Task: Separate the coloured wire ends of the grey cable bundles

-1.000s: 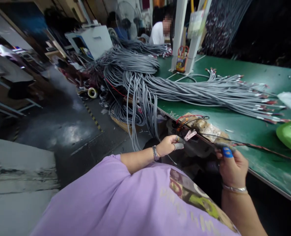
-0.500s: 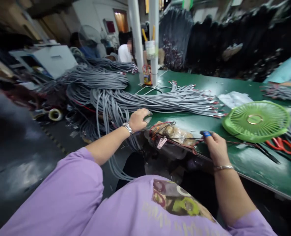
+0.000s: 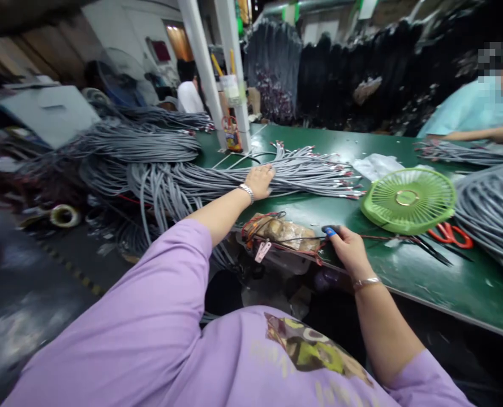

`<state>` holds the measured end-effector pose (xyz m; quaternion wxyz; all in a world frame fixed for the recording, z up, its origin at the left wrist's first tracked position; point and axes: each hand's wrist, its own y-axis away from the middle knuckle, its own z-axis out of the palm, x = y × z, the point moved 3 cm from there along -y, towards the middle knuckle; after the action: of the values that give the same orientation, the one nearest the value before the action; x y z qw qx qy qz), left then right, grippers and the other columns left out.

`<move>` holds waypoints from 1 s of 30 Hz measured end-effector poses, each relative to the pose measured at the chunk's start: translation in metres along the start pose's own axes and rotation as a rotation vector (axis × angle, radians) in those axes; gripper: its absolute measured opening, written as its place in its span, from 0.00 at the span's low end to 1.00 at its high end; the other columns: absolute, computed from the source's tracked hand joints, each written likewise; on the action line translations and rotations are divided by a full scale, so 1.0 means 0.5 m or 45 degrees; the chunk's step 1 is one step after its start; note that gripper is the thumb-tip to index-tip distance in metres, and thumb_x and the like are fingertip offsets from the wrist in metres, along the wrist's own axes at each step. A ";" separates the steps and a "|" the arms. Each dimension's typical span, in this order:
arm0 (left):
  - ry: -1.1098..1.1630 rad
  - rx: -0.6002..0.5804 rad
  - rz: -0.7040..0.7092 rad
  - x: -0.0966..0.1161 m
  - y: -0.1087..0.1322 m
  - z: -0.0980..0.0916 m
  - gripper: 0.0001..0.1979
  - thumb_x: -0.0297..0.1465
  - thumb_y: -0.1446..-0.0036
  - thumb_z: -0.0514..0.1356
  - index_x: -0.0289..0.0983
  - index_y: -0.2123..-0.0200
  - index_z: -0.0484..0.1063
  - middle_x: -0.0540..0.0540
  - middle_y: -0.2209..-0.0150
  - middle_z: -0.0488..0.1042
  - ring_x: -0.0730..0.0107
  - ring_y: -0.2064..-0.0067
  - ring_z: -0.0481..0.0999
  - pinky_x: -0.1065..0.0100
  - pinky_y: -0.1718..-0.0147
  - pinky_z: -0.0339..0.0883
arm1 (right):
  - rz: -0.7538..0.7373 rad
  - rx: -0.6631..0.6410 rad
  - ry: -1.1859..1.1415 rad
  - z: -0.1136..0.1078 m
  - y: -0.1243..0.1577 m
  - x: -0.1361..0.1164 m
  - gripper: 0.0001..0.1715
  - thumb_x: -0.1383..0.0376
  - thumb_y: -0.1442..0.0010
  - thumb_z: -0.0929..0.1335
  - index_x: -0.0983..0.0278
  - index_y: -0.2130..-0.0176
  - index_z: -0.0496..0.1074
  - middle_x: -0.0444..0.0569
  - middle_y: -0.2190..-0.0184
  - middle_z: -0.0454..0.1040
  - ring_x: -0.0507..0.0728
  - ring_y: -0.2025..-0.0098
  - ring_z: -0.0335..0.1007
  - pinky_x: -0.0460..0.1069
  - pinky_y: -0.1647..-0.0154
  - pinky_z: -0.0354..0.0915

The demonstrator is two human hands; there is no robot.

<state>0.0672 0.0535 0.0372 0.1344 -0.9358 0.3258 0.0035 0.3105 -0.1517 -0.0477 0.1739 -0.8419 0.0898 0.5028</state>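
My left hand (image 3: 260, 181) reaches out over the green table (image 3: 404, 271) and rests on a long bundle of grey cables (image 3: 302, 169) with red-tipped ends; its fingers curl over the cables. My right hand (image 3: 348, 249) is at the table's near edge, its thumb in a blue cap, pinching thin dark and red wires (image 3: 387, 238) that run right along the table. A plastic-wrapped brown bundle with red wires and a pink clip (image 3: 283, 232) lies between my hands.
A green round fan (image 3: 408, 199) lies on the table, red-handled scissors (image 3: 450, 234) beside it. More grey cables pile at the right (image 3: 493, 209) and hang off the left end (image 3: 149, 169). A person in light blue (image 3: 467, 116) works at the far right. White posts (image 3: 217, 73) stand behind.
My left hand has moved from the table's near edge forward onto the grey cable bundle. The view has swung right, showing the fan, scissors and the co-worker. My right hand keeps its pinch.
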 end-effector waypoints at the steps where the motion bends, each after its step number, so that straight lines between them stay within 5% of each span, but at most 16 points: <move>1: 0.003 0.007 0.001 -0.003 0.006 0.006 0.38 0.34 0.44 0.59 0.26 0.32 0.58 0.28 0.29 0.55 0.46 0.30 0.58 0.53 0.34 0.49 | 0.022 -0.005 -0.001 -0.001 0.000 0.001 0.25 0.46 0.47 0.68 0.64 0.65 0.80 0.48 0.73 0.78 0.57 0.70 0.68 0.51 0.66 0.61; 9: -0.145 -0.066 -0.049 -0.090 0.074 0.031 0.43 0.37 0.45 0.61 0.30 0.29 0.53 0.31 0.25 0.44 0.39 0.26 0.45 0.46 0.31 0.37 | -0.014 -0.013 0.125 -0.007 0.000 -0.002 0.28 0.45 0.49 0.67 0.63 0.63 0.82 0.50 0.73 0.81 0.60 0.70 0.73 0.53 0.67 0.64; 14: -0.232 -0.129 -0.052 -0.127 0.041 0.011 0.39 0.33 0.41 0.56 0.29 0.29 0.52 0.26 0.33 0.60 0.40 0.36 0.63 0.47 0.40 0.52 | -0.082 -0.016 0.251 -0.005 0.003 -0.008 0.24 0.46 0.47 0.66 0.62 0.69 0.80 0.50 0.77 0.79 0.60 0.74 0.71 0.52 0.72 0.61; 17: -0.236 -0.093 -0.044 -0.139 0.015 -0.007 0.36 0.35 0.38 0.54 0.28 0.30 0.53 0.25 0.38 0.65 0.41 0.39 0.65 0.49 0.43 0.55 | -0.061 -0.029 0.214 -0.005 0.002 -0.010 0.25 0.45 0.47 0.66 0.61 0.69 0.80 0.50 0.75 0.80 0.61 0.72 0.73 0.53 0.70 0.63; 21: -0.203 -0.003 -0.253 -0.161 -0.034 -0.018 0.34 0.37 0.37 0.54 0.28 0.31 0.55 0.26 0.39 0.65 0.42 0.39 0.64 0.51 0.43 0.54 | 0.011 -0.049 0.182 -0.003 -0.001 -0.010 0.26 0.44 0.48 0.67 0.62 0.67 0.81 0.51 0.72 0.81 0.63 0.69 0.75 0.55 0.66 0.65; 24: -0.168 0.053 -0.412 -0.170 -0.071 -0.006 0.32 0.36 0.37 0.55 0.26 0.34 0.58 0.26 0.40 0.67 0.42 0.40 0.66 0.50 0.42 0.54 | 0.050 -0.051 0.133 -0.003 -0.001 -0.009 0.26 0.45 0.48 0.67 0.62 0.65 0.81 0.52 0.70 0.82 0.63 0.67 0.76 0.55 0.64 0.67; 30: -0.034 0.032 -0.261 -0.151 -0.052 0.033 0.36 0.43 0.38 0.56 0.26 0.34 0.60 0.26 0.38 0.67 0.41 0.37 0.66 0.50 0.39 0.54 | 0.103 -0.045 0.101 -0.004 0.000 -0.004 0.29 0.45 0.49 0.68 0.64 0.63 0.82 0.52 0.69 0.82 0.61 0.66 0.75 0.54 0.62 0.67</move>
<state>0.0250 0.1229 0.0345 0.1501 -0.9624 0.2265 -0.0018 0.3111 -0.1525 -0.0449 0.1347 -0.8599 0.1216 0.4771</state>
